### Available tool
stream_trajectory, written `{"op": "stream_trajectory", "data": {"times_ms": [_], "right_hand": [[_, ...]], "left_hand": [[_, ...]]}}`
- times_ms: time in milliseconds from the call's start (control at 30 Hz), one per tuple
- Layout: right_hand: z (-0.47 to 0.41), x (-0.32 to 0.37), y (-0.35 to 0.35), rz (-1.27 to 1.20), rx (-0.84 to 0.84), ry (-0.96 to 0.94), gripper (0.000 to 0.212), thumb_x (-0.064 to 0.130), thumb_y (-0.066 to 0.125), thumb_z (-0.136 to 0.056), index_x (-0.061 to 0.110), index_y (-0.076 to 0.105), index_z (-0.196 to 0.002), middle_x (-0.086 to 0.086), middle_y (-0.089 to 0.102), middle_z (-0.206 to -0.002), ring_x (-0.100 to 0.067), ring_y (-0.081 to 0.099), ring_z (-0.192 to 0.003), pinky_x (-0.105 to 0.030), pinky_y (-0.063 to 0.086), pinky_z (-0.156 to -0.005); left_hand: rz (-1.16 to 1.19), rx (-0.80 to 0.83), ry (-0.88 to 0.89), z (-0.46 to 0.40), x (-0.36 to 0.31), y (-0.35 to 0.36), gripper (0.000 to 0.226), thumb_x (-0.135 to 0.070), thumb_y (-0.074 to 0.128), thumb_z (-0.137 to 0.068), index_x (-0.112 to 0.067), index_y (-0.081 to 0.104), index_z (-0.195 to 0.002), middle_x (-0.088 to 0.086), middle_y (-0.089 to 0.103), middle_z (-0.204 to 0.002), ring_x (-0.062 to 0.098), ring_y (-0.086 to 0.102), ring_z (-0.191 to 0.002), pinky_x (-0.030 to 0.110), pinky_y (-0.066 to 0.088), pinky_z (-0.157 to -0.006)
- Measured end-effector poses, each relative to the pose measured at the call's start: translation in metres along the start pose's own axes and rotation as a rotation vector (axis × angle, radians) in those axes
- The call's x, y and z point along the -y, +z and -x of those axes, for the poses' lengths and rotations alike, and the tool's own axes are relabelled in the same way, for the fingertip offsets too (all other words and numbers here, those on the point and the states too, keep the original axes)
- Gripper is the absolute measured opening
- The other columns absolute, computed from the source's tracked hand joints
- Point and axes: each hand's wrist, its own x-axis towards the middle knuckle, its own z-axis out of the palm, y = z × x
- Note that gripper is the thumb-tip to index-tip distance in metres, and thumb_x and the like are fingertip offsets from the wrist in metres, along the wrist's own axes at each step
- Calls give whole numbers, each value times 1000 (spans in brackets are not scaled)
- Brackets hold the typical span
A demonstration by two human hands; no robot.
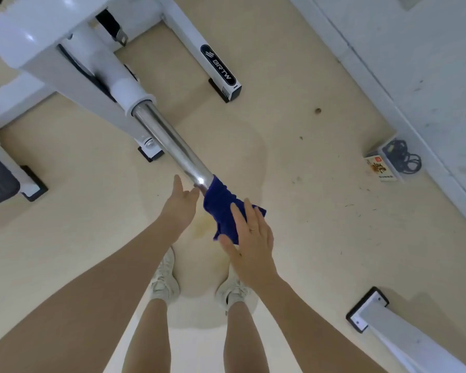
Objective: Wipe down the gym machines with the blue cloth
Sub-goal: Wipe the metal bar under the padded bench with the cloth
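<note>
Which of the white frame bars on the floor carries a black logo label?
The white bar at top centre, ending in a black foot: it bears a black oval label reading BRTW. The other frame bars show none.

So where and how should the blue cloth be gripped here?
Grip the blue cloth around its middle, where it drapes over the end of the chrome bar. Close the right hand from the right so the fingers curl round the bar; the loose corners give no hold.

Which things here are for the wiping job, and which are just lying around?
For the job:
dark blue cloth
shiny chrome bar of the white gym machine
left hand
right hand

Just lying about:
small box with black cables
grey metal foot
</note>
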Motion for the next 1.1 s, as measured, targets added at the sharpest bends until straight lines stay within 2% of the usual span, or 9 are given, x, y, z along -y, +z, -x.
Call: {"op": "stream_trajectory", "data": {"times_ms": [167,300,367,433,533,700,867,1000,1100], "right_hand": [[-40,-22,10,214,-11,16,87,60,-3,-73,24,10,-151,-4,19,-156,-30,17,-142,-47,13,-113],[-57,-26,26,224,-124,1,80,65,43,-80,18,34,-143,-5,59,-116,-30,55,-97,-38,46,-79],[-63,-23,30,347,-215,11,82,68,63,-68,14,52,-129,-4,63,-86,-25,56,-68,-31,44,-57],[-76,-15,33,485,-271,4,77,68,70,-61,10,62,-111,-1,60,-67,-21,54,-56,-28,43,-55],[-100,3,35,463,-304,-70,75,59,75,-63,5,60,-113,-3,60,-72,-20,56,-58,-28,42,-55],[-96,-8,29,230,-197,-159,73,47,65,-80,9,40,-137,-8,61,-97,-25,59,-72,-32,46,-62],[-50,-40,22,215,-96,-6,71,52,60,-83,10,39,-137,-4,60,-99,-22,60,-80,-27,44,-65],[-72,-17,27,358,-165,-20,75,51,69,-76,0,49,-127,-9,61,-87,-25,62,-70,-30,44,-61],[-101,12,32,352,-245,-35,77,48,73,-71,1,50,-127,-11,61,-83,-26,59,-63,-31,44,-57]], "left_hand": [[14,-42,110,-15,-7,4,80,-26,48,-94,-24,-9,-149,5,62,-100,18,56,-87,28,45,-75],[64,-89,117,-27,-1,11,89,-25,57,-90,-28,-11,-147,14,63,-106,22,59,-83,32,49,-78],[92,-90,122,-30,2,11,90,-25,59,-89,-31,-9,-147,17,64,-104,23,61,-82,31,50,-74],[76,-83,137,-31,2,10,90,-25,58,-89,-30,-10,-147,14,64,-94,19,58,-74,23,47,-64],[12,-64,145,-33,0,7,88,-23,57,-90,-24,-11,-147,8,58,-81,14,53,-64,19,42,-54],[5,-12,81,-40,-7,-7,51,-20,65,-84,-11,34,-123,14,63,-92,14,52,-64,15,42,-50],[6,6,61,-39,-5,-9,64,-25,70,-82,-15,30,-131,1,53,-73,12,47,-60,12,37,-42],[52,-13,94,-39,-3,-6,62,-24,70,-81,-19,32,-129,-2,55,-82,19,55,-78,17,40,-54],[116,-32,114,-39,3,-4,84,-21,71,-81,-27,16,-144,-4,63,-88,21,64,-86,22,49,-64]]}}
